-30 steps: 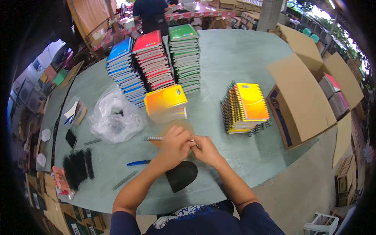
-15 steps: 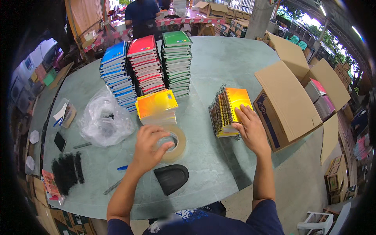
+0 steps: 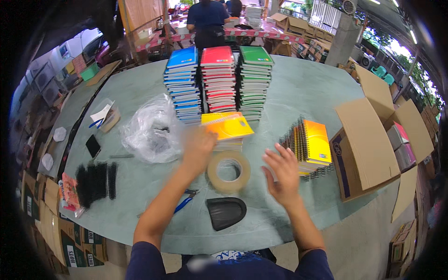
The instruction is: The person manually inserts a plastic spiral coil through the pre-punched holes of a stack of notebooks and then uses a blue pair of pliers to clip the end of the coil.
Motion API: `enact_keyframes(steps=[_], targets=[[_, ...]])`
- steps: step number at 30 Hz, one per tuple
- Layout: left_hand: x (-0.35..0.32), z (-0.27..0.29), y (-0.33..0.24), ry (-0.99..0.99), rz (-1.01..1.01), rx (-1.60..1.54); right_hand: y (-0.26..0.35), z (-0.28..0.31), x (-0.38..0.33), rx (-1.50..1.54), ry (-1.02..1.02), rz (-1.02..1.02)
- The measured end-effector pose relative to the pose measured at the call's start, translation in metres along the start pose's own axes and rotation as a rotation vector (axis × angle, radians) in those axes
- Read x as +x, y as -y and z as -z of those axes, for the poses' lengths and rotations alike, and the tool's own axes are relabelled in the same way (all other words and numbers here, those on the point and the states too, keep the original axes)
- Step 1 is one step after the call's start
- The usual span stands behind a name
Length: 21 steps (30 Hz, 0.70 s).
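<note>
Orange-yellow notebook, askew atop a short stack, pile of yellow notebooks to its right, black coils along left

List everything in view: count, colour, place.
Table: one, greenish, centre
Notebook stacks: three, blue, red, green, far side
Low notebook stack: one, yellow, before red
Spiral notebook stack: one, yellow, right
Cardboard box: one, brown, far right
Tape roll: one, tan, centre
Pliers: one, blue handles, near tape roll
Rounded object: one, black, near edge
Plastic bag: one, clear, left
Tub: one, translucent, left
Flat object: one, black, below tub
Coils: several, black, near left
Packet: one, red, beside coils
Cartons: several, brown, lower left
Person: at least one, dark shirt, background
Left hand: one, blurred, by low stack
Right hand: one, open, by spiral stack
</note>
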<state>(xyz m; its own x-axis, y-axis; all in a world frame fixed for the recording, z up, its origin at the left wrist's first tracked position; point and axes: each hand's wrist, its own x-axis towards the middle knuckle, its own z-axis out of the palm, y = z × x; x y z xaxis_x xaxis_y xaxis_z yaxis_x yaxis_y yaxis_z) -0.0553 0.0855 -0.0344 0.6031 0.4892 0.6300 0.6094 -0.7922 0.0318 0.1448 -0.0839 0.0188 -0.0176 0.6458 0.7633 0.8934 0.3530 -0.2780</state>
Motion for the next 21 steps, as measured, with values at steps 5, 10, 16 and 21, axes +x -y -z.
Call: enact_keyframes(steps=[5, 10, 16, 21], targets=[[-0.014, 0.051, -0.058, 0.055, -0.188, -0.127, 0.014, -0.057, -0.004, -0.078, 0.285, -0.033], [-0.090, 0.065, 0.022, 0.123, 0.291, -0.335, 0.020, -0.049, 0.003, -0.065, 0.372, -0.040], [-0.188, 0.074, 0.204, 0.266, 0.846, 0.413, 0.028, -0.045, 0.013, 0.001, 0.474, -0.065], [-0.180, 0.058, 0.185, 0.269, 0.783, 0.365, 0.016, -0.048, 0.009, 0.101, 0.459, -0.253]])
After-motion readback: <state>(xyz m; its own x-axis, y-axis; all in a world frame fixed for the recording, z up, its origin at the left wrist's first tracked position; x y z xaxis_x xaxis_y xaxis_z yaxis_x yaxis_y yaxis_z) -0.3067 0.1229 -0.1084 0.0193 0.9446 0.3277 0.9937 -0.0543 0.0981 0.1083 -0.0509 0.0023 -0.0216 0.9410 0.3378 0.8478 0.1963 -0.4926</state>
